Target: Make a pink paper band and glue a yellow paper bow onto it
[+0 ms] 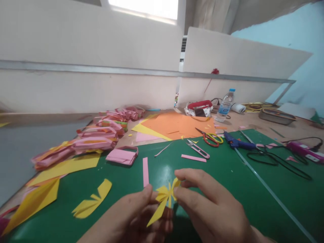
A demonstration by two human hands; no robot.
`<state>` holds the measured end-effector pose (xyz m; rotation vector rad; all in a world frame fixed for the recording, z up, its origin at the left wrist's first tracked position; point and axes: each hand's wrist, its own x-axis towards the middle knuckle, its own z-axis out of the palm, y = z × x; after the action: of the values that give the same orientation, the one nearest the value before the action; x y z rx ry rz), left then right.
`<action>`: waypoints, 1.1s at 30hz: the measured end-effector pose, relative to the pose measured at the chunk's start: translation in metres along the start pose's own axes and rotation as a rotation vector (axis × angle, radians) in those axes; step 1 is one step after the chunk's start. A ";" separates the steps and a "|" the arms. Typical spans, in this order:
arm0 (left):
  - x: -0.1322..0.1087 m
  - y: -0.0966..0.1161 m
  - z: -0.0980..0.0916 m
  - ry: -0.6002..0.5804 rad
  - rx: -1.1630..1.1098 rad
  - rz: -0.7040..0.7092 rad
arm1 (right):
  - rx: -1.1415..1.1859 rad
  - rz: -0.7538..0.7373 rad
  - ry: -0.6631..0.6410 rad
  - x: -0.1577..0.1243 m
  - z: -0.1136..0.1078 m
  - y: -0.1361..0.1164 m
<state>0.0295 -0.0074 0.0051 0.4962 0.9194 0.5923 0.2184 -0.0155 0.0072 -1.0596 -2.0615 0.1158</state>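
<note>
Both hands are at a small yellow paper bow [163,195] with narrow folded strips fanning from its middle. My left hand [131,211] supports it from the left, thumb on top and fingers curled beneath. The thumb and fingertips of my right hand [215,206] pinch its right-hand loop. Just beyond the left thumb, a pink paper strip [145,171] lies on the green mat [121,189]. Another yellow paper cutout [95,200], notched along its upper edge, rests to the left. A small pink paper bag [122,156] with a handle sits farther back.
Thread snips [198,149], scissors [210,136], a second pink strip [193,158] and a blue glue gun [239,142] with its cord lie at the right. Pink paper bags [95,143] line the left. Behind are orange sheets [177,125] and a water bottle [225,107].
</note>
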 end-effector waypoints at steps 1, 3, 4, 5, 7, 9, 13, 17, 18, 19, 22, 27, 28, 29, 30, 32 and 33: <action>0.003 0.003 0.001 -0.031 -0.034 0.010 | -0.017 -0.014 -0.002 0.004 0.001 0.000; 0.010 0.008 -0.001 -0.053 0.005 0.085 | -0.067 -0.122 -0.040 0.012 0.004 0.002; 0.014 0.010 -0.004 -0.048 0.035 0.129 | -0.098 -0.200 -0.070 0.016 0.006 0.004; 0.017 0.012 -0.008 -0.029 0.062 0.168 | -0.129 -0.266 -0.107 0.019 0.008 0.006; 0.024 0.017 -0.016 0.037 0.128 0.228 | -0.177 -0.331 -0.142 0.027 0.010 0.009; 0.029 0.023 -0.024 0.105 0.227 0.279 | -0.161 -0.310 -0.163 0.036 0.012 0.012; 0.031 0.028 -0.034 0.203 0.382 0.355 | 0.095 0.002 -0.141 0.055 0.023 0.015; 0.031 0.018 -0.034 0.209 0.351 0.348 | 0.608 0.514 -0.287 0.057 0.048 0.017; 0.032 0.015 -0.034 0.192 0.349 0.343 | 0.734 0.610 -0.342 0.055 0.053 0.017; 0.032 0.011 -0.033 0.177 0.350 0.335 | 0.828 0.679 -0.373 0.053 0.058 0.017; 0.033 0.005 -0.032 0.158 0.395 0.321 | 0.935 0.778 -0.345 0.050 0.066 0.018; 0.033 0.008 -0.028 0.176 0.442 0.392 | 0.992 0.818 -0.316 0.048 0.068 0.020; 0.033 0.009 -0.028 0.186 0.461 0.399 | 0.999 0.808 -0.315 0.047 0.069 0.020; 0.033 0.009 -0.028 0.199 0.494 0.405 | 1.005 0.793 -0.319 0.046 0.070 0.019; 0.033 0.010 -0.028 0.216 0.533 0.413 | 1.011 0.776 -0.328 0.045 0.071 0.018; 0.034 0.010 -0.030 0.244 0.592 0.437 | 1.014 0.741 -0.355 0.043 0.073 0.016; 0.035 0.009 -0.031 0.250 0.599 0.446 | 1.006 0.729 -0.371 0.043 0.073 0.015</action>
<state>0.0171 0.0268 -0.0255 1.2071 1.2400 0.7916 0.1638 0.0439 -0.0217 -1.0727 -1.4314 1.6151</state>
